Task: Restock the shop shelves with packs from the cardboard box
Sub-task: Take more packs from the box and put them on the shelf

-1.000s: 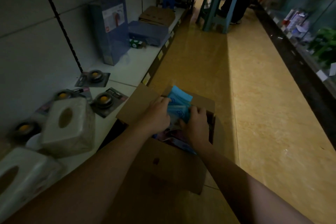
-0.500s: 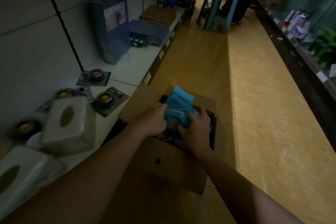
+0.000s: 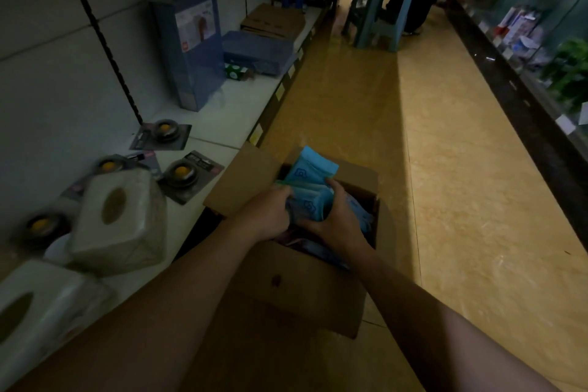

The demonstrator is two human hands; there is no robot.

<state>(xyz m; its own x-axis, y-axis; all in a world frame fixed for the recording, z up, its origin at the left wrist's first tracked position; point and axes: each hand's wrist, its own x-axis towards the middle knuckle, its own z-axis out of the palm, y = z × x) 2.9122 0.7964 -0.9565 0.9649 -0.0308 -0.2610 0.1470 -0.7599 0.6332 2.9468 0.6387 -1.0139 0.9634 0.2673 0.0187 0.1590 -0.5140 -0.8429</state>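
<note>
Several blue packs (image 3: pixel 310 175) sit in the open cardboard box (image 3: pixel 296 289) on the floor (image 3: pixel 461 200), just right of the shelf (image 3: pixel 229 111). Left grip (image 3: pixel 270 218) and right grip (image 3: pixel 337 224) both clasp a raised bundle, fingers curled round it.

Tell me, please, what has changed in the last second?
The left hand and right hand have closed tighter round the bundle of blue packs, gripping it from either side, and it stands slightly higher out of the cardboard box. The box and the tissue packs on the shelf stayed put.
</note>
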